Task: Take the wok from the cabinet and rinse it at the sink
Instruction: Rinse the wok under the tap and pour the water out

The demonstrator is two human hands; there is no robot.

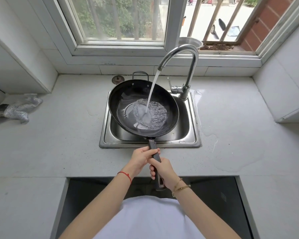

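A black wok (128, 99) with a long dark handle sits over the steel sink (188, 140), its bowl tilted slightly. Water runs from the curved chrome tap (188, 54) into the wok and pools at its bottom. My left hand (140, 159) grips the handle close to the bowl. My right hand (162, 171) grips the same handle just behind it, nearer my body. A small loop handle shows on the wok's far rim.
A crumpled silver cloth (19, 109) lies on the counter at the far left. A sink strainer plug (118, 79) rests behind the sink. Spilled water (214, 144) spreads on the counter right of the sink. A metal bowl (190, 42) stands on the window sill.
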